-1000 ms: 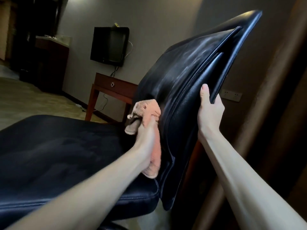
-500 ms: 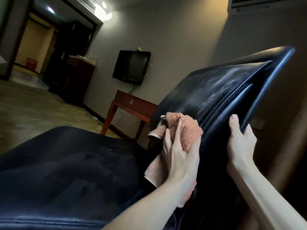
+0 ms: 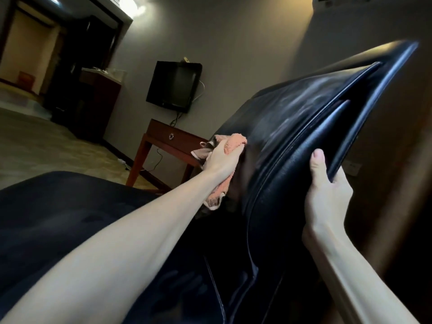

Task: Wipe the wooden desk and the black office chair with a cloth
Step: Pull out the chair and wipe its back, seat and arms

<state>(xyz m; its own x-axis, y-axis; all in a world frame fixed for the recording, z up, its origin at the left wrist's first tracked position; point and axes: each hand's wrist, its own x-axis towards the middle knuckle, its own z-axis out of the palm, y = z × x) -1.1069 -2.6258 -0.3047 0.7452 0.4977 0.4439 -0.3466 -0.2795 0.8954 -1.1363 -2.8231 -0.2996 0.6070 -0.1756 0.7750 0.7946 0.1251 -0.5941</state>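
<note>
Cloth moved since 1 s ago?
Yes: the cloth in the left hand moved up the chair back, judged against the right hand gripping its edge.

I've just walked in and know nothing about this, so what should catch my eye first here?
The big black office chair backrest tilts across the right half, marked with pale streaks. At its left edge the left grip, a bare hand, presses a pink cloth against it, while the right grip holds its right edge.
</note>
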